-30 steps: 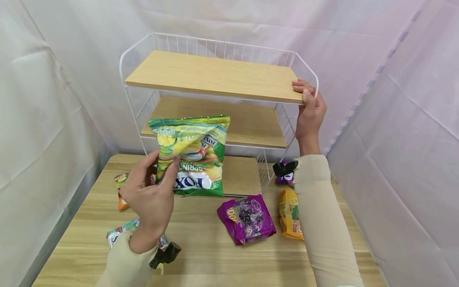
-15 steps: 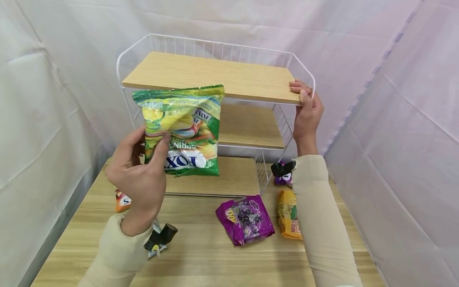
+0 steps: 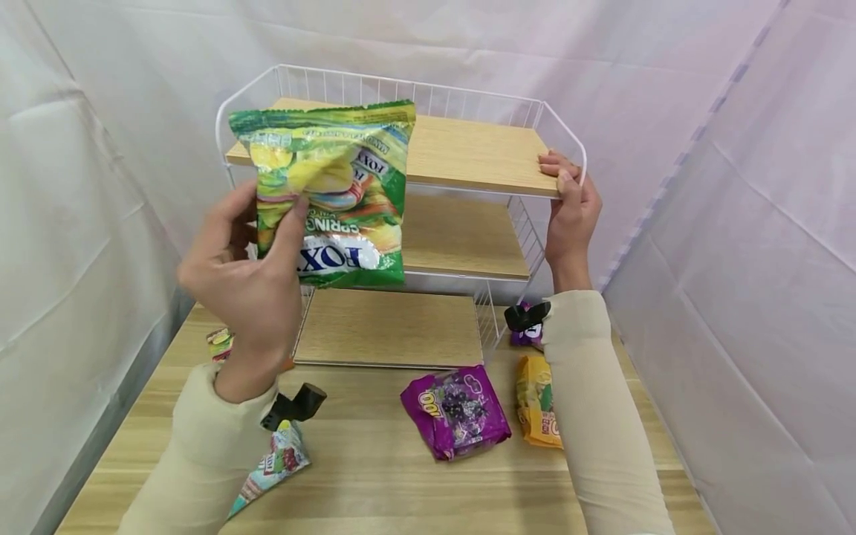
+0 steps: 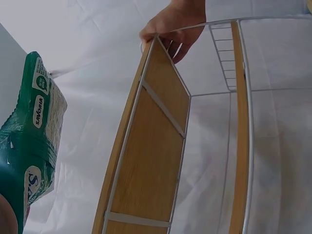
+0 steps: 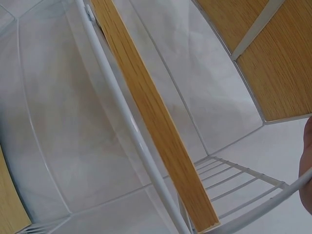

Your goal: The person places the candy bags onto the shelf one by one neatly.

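As the left sleeve [image 3: 194,449] hid part of a pale blue packet [image 3: 286,455] beneath it, the left hand [image 3: 250,279] pinched one side of a green bag [image 3: 351,200], some fingers lost behind it. In one second the bag had climbed from before the middle shelf [image 3: 468,238] to overlap the top shelf [image 3: 481,152]. Well apart, the right hand [image 3: 575,208] gripped that shelf's corner, its forearm [image 3: 602,409] partly covering a yellow packet [image 3: 533,397]. A wood-grain table [image 3: 374,487] lay below both hands, white sheeting [image 3: 669,96] beyond.
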The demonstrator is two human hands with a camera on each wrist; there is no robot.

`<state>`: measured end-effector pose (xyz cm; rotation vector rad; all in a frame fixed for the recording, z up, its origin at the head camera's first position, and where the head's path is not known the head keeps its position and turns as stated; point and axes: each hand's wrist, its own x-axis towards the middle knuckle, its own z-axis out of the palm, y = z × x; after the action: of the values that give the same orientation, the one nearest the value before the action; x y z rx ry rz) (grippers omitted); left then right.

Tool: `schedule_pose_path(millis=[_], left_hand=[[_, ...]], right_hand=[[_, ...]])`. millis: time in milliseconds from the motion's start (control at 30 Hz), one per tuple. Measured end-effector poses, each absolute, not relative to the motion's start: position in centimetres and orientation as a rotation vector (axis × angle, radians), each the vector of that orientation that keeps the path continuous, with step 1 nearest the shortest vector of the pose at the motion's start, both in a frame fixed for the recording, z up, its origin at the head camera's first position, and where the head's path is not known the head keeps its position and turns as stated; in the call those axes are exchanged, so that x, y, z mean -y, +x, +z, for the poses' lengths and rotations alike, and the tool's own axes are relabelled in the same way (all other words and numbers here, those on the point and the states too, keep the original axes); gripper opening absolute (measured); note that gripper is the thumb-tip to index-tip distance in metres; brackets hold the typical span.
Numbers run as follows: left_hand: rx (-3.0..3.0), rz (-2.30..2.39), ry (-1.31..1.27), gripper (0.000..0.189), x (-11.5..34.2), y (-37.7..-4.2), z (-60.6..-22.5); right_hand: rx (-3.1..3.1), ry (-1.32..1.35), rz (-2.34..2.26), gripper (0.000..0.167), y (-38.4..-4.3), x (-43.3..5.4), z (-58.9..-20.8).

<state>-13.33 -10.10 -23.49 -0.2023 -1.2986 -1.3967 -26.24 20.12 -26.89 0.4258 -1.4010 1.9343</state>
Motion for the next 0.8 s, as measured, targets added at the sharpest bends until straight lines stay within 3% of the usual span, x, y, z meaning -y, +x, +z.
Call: schedule_pose_path(millis=[800], left_hand=[[1.439,-1.344,-0.274,0.026,9.7,-18.0,-20.5]], right_hand=[[1.388,0.439,1.93,0.031,-26.5,-20.4,-27.0]])
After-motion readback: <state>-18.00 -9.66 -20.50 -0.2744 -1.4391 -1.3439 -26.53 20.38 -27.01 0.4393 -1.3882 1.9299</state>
